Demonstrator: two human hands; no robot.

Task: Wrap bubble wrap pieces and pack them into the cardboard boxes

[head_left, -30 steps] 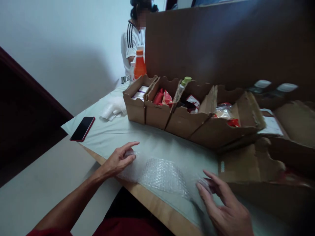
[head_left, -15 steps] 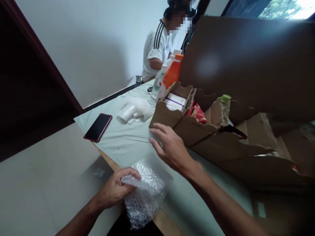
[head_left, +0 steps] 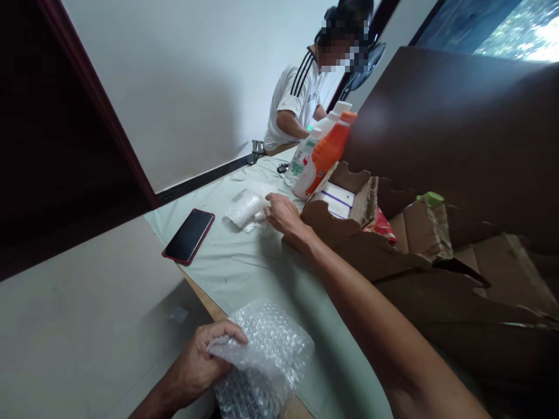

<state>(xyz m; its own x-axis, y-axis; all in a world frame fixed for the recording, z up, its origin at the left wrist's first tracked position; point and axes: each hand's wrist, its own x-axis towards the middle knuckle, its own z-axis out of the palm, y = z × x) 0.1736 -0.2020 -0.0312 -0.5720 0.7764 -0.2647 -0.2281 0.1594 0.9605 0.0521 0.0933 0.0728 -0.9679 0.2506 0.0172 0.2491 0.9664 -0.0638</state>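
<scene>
Left hand (head_left: 198, 364) pinches a bubble wrap sheet (head_left: 262, 355) at the table's (head_left: 244, 273) near edge, nothing wrapped in it yet. Right hand (head_left: 283, 215), fingers loosely curled, touches the wrap roll (head_left: 245, 208) near the far-left corner (phone (head_left: 188, 235) beside it).
</scene>
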